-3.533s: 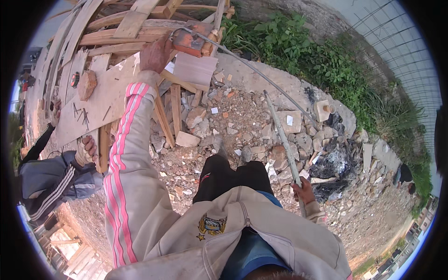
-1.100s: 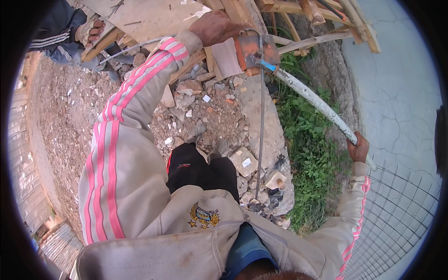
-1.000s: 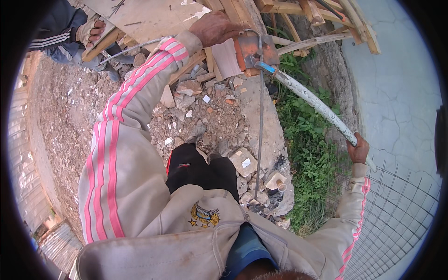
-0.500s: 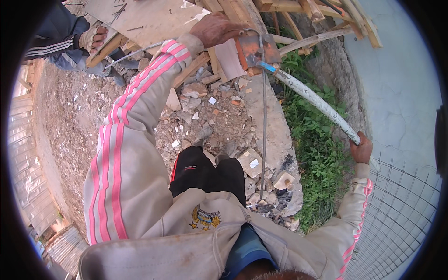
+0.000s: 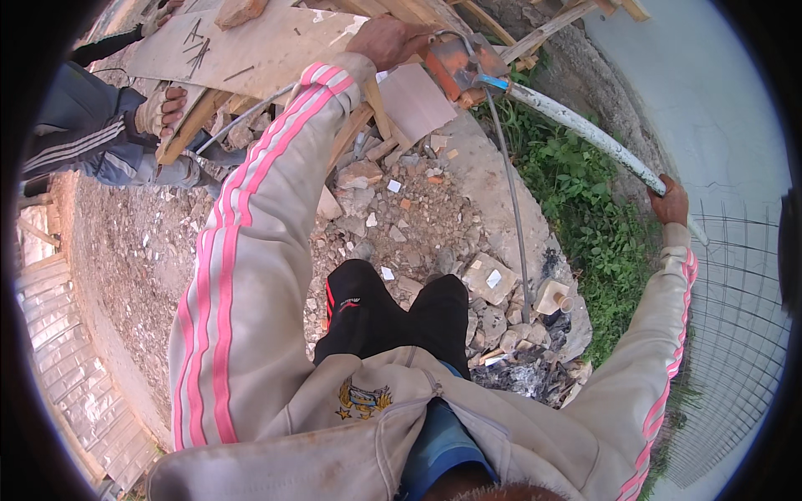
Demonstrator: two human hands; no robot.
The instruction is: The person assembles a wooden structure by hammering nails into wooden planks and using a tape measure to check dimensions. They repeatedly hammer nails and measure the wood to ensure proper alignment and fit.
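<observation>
A thin steel rod (image 5: 511,184) bends around an orange, worn metal block (image 5: 451,67) at the edge of a wooden bench. From the bend, one length runs down toward the rubble; another passes left behind my sleeve. My left hand (image 5: 388,42) is closed on the rod beside the block, its fingertips near the bend. To the right, my right hand (image 5: 668,200) wraps round the outer part of a long white, scuffed pipe (image 5: 589,134). The pipe's blue end (image 5: 494,82) meets the rod at the block.
A co-worker's gloved hand (image 5: 163,111) rests by a plank at left. Nails (image 5: 198,54) and a stone (image 5: 240,12) lie on the board. Broken rubble (image 5: 401,217) covers the ground by my legs. Green plants (image 5: 585,209) line the wall (image 5: 710,100); wire mesh (image 5: 735,317) leans there.
The whole view has shifted and tilted. My right hand and the pipe appear farther right and higher, and the rod's hanging length slants right. Both hands keep their holds.
</observation>
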